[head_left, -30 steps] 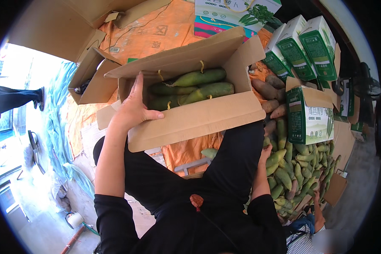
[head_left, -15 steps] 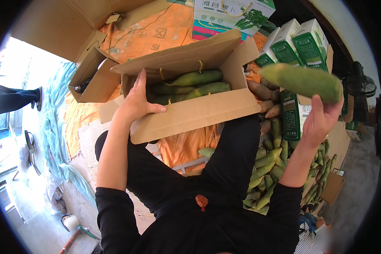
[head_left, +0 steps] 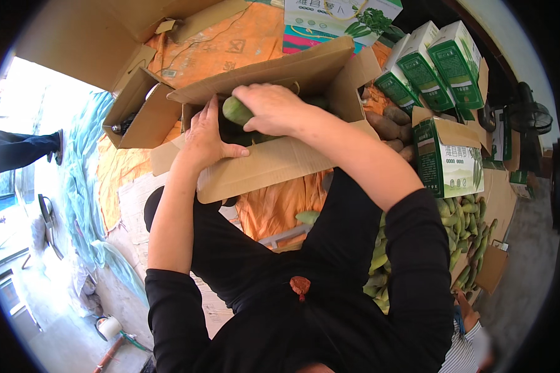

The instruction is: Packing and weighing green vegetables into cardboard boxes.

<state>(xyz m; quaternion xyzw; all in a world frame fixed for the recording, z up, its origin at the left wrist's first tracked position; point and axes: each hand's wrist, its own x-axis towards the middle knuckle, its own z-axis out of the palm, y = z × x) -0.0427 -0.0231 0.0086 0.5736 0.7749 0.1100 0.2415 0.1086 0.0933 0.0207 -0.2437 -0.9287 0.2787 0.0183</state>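
A cardboard box [head_left: 261,174] with its flaps folded out stands in front of me, across my knees. My left hand [head_left: 206,140] lies at its left end, fingers stretched toward the far flap and thumb flat on the near flap. My right hand [head_left: 269,110] reaches over the box opening, closed round a green radish [head_left: 236,110], whose blunt end sticks out to the left. Under that hand the box's inside is dark, and my right hand and forearm hide most of what lies there.
Green radishes [head_left: 463,217] are piled at the right, with brown roots [head_left: 389,127] beside the box. Green-and-white cartons [head_left: 448,155] stand behind them. A small cardboard box [head_left: 140,112] sits at the left, near blue plastic sheeting [head_left: 81,186]. At far left another person's leg [head_left: 25,146] shows.
My right hand has swung left from the right side, carrying the green radish into the box opening. My left hand stays at the box's left end.
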